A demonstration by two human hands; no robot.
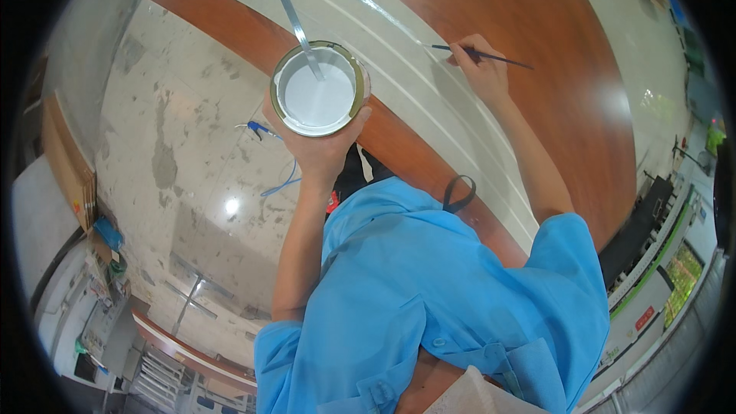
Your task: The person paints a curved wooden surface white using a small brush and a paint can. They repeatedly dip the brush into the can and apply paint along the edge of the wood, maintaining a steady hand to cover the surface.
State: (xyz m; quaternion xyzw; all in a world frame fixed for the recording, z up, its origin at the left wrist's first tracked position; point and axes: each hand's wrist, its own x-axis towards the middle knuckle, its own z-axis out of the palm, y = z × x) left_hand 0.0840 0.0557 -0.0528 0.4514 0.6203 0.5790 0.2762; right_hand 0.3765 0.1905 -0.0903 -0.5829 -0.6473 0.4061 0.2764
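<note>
My left hand point(322, 152) is wrapped round an open paint can point(362, 83) with white paint inside. A flat metal strip point(285, 0) stands in the paint and leans out over the far rim. Between the fingers of my right hand point(481, 69) is a thin dark-handled paintbrush point(510, 60), its tip at the edge of a wet-looking white line point(376, 6). That line runs along a curved pale band on a large reddish-brown wooden panel point(529, 8). My right hand hovers over or rests on the panel; I cannot tell which.
A blue air blow gun point(257, 129) with a blue hose lies on the stained tile floor point(199, 100) at the left. Flat cardboard sheets point(69, 161) lean farther left. Machinery with a green stripe point(652, 276) stands at the right. A dark strap loop point(460, 193) lies near my waist.
</note>
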